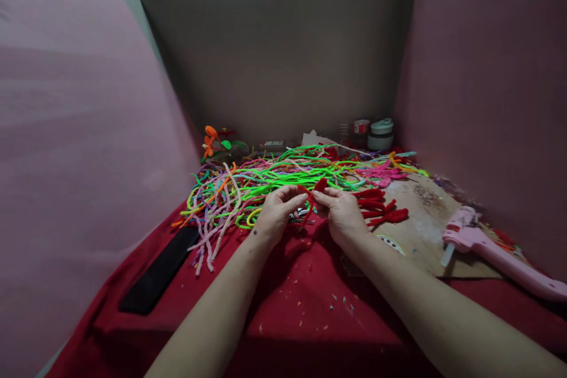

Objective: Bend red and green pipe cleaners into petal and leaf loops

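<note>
Between my two hands, above the front of the red cloth, is a red pipe cleaner [309, 205] bent into a loop. My left hand [280, 211] pinches one side of it, fingertips curled together. On the other side my right hand [340, 212] grips it near a folded red tip that sticks up. Just beyond my right hand lie several looped red pipe cleaner pieces [390, 214]. A big heap of loose pipe cleaners [283, 177], mostly green, spreads behind both hands. Metal scissors or pliers [302, 214] show partly beneath my fingers; their kind is unclear.
A pink glue gun [478, 239] rests at the right on a brown board [425, 248]. A long black object [159, 271] lies at the left. Orange pipe cleaner flowers [210, 139] and a lidded container [381, 134] stand at the back. Pink walls rise on both sides.
</note>
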